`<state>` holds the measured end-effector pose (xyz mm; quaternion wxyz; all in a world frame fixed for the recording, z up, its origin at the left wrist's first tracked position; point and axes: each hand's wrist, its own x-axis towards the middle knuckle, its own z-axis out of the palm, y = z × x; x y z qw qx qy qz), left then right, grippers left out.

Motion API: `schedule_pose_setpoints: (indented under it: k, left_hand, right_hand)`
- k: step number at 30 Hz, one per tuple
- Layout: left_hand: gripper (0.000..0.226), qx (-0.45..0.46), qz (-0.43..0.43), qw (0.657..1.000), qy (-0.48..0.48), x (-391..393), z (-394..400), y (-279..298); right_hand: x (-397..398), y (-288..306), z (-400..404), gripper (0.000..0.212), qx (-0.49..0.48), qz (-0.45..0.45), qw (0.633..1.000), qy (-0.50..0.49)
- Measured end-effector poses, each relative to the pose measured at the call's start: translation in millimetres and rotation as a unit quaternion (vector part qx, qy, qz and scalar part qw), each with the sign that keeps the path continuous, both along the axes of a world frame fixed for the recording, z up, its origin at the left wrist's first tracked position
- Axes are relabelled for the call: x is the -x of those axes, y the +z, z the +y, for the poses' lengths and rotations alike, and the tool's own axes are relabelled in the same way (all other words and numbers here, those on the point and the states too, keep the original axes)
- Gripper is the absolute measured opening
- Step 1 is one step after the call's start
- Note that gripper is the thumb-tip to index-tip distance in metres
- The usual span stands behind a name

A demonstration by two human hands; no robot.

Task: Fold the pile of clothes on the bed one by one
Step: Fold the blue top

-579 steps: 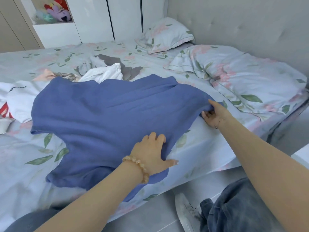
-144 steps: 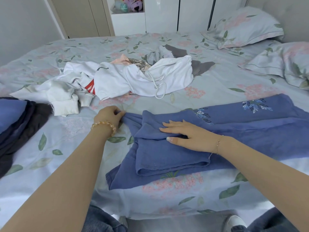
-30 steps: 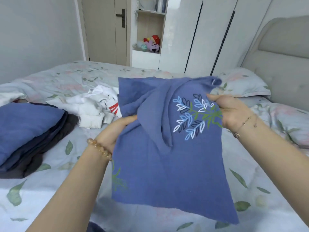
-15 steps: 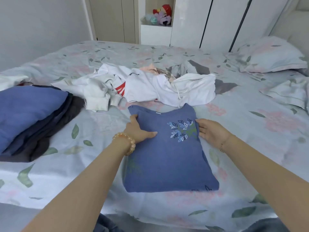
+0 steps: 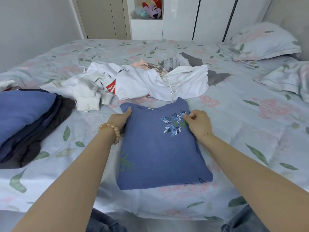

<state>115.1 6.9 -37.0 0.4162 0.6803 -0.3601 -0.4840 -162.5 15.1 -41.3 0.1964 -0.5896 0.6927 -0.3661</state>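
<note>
The folded blue shirt (image 5: 160, 148) lies on the bed (image 5: 250, 131), both hands at its far corners: left hand (image 5: 121, 118) fingers straight, right hand (image 5: 198, 122) pinching. Behind, unfolded white clothes (image 5: 150, 82); left, a folded stack (image 5: 25, 119).

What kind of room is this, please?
Most likely a home bedroom: a bed with a floral sheet, a matching pillow and white wardrobe doors behind it.
</note>
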Motion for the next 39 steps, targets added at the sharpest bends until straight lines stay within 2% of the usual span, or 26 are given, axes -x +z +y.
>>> schedule_pose_setpoints:
  k: [2,4,6,9,12,13,14,16,20,23,26,28,30,32,35,39]
  left_hand:
    - [0.037,-0.002,-0.040,0.999,-0.033,-1,-1,-2]
    - [0.037,0.008,-0.045,0.998,-0.031,-6,-5,-6]
    - [0.034,0.017,-0.022,1.000,-0.008,-13,-12,-12]
    - [0.035,0.029,-0.063,0.997,0.016,-10,-10,-11]
    - [0.020,0.052,-0.125,0.989,0.051,4,1,-3]
    - [0.033,0.048,-0.123,0.990,0.052,6,6,-1]
    - [0.046,0.042,-0.120,0.991,0.042,7,14,4]
    - [0.055,0.020,-0.139,0.990,-0.001,6,34,11]
    - [0.030,-0.027,-0.138,0.987,-0.084,7,87,19]
    - [0.041,-0.026,-0.145,0.983,-0.112,10,118,15]
    - [0.039,0.007,-0.143,0.986,-0.083,12,142,4]
    - [0.042,0.040,-0.194,0.978,-0.063,17,155,1]
    - [0.048,0.073,-0.234,0.969,-0.042,22,164,2]
    - [0.051,0.093,-0.215,0.972,-0.010,25,170,7]
    - [0.047,0.102,-0.137,0.985,0.006,20,175,7]
    - [0.047,0.117,-0.019,0.993,-0.013,15,192,2]
  right_hand:
    - [3,5,1,0.029,0.052,0.086,0.995,-0.020]
    - [6,12,1,0.029,0.086,0.109,0.990,-0.018]
    - [9,11,-2,0.031,0.031,0.066,0.997,-0.007]
    - [10,-1,-2,0.033,-0.068,0.065,0.995,0.026]
    - [11,-1,0,0.032,-0.067,0.050,0.996,0.032]
    - [12,2,3,0.035,-0.070,0.036,0.996,0.037]
    - [13,5,8,0.040,-0.081,0.014,0.996,0.045]
    - [14,15,24,0.051,-0.128,-0.042,0.988,0.072]
    - [22,27,61,0.045,-0.218,-0.096,0.965,0.105]
    - [31,24,83,0.039,-0.180,-0.141,0.968,0.100]
    - [32,11,100,0.034,-0.096,-0.119,0.984,0.091]
    - [27,7,109,0.030,-0.072,-0.098,0.989,0.086]
    - [24,10,114,0.033,-0.063,-0.125,0.988,0.063]
    - [22,15,120,0.041,-0.103,-0.144,0.983,0.054]
    - [19,13,131,0.042,-0.142,-0.051,0.984,0.090]
    - [23,7,141,0.039,-0.091,-0.122,0.984,0.096]
